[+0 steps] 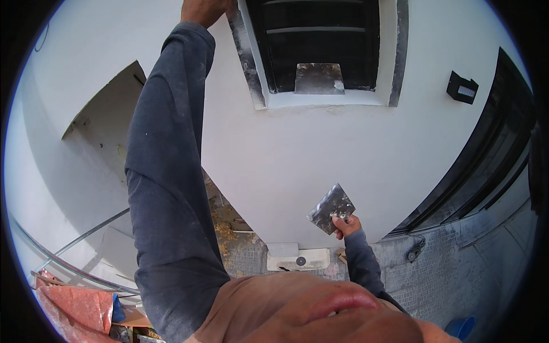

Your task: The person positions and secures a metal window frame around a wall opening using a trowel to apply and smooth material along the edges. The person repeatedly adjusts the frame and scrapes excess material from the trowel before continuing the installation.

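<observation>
My right hand (pixel 347 227) is closed around a wide metal putty knife (pixel 330 207), held low in front of the white wall (pixel 309 148). Its square blade is smeared with pale filler and dark stains. My left arm stretches far up. At the top edge of the view, my left hand (pixel 201 10) is beside the left upright of the window frame (pixel 246 54); its fingers are cut off, so what they hold or touch is hidden. A second flat metal plate (pixel 318 79), with a white smear, stands on the sill against the dark window.
A black wall lamp (pixel 462 88) juts out on the right, near a large dark window (pixel 474 154). Below lie grey paving (pixel 434 268) and a pale block (pixel 311 260). A red sheet (pixel 77 306) is at lower left, a blue bucket (pixel 461 327) at lower right.
</observation>
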Tool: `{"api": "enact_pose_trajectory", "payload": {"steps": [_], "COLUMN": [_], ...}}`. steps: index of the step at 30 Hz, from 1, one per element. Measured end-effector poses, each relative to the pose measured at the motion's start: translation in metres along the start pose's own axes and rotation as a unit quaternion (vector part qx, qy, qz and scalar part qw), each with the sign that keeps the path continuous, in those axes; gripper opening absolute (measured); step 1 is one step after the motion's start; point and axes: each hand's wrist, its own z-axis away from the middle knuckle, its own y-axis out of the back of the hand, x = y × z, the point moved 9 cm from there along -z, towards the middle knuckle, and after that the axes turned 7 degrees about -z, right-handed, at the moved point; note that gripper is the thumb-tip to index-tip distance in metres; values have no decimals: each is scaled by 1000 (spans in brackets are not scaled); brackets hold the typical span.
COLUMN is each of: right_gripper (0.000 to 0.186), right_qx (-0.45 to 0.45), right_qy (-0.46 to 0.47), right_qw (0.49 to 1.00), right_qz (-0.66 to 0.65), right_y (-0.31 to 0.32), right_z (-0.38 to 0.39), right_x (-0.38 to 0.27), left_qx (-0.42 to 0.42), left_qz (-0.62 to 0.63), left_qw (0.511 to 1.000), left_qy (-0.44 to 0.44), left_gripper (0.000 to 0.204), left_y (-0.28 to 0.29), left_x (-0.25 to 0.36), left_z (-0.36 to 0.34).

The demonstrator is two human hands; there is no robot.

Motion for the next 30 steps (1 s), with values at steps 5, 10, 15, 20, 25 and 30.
{"api": "enact_pose_trajectory", "payload": {"steps": [5, 10, 15, 20, 25, 30], "right_gripper": [25, 25, 22, 18, 25, 20], "right_qx": [-73, -18, -19, -41, -40, -44], "right_qy": [104, 289, 297, 202, 139, 96], "right_qw": [992, 955, 949, 969, 975, 979], "right_qz": [-3, -56, -105, -136, -170, -176], "right_y": [-55, -68, -60, -47, -36, -20], "right_z": [12, 38, 39, 6, -18, -36], "right_x": [-94, -188, -185, -140, -98, -67], "left_qx": [-4, 75, -116, -240, -271, -246], "left_qz": [44, -14, -108, -144, -251, -223], "left_qw": [999, 989, 937, 896, 875, 883], "left_qy": [29, -126, -313, -345, -313, -331], "left_gripper": [39, 35, 37, 39, 34, 36], "left_y": [-4, 16, -8, -32, -52, -53], "left_x": [-24, 22, 70, 88, 86, 84], "left_z": [5, 29, 68, 70, 75, 79]}}
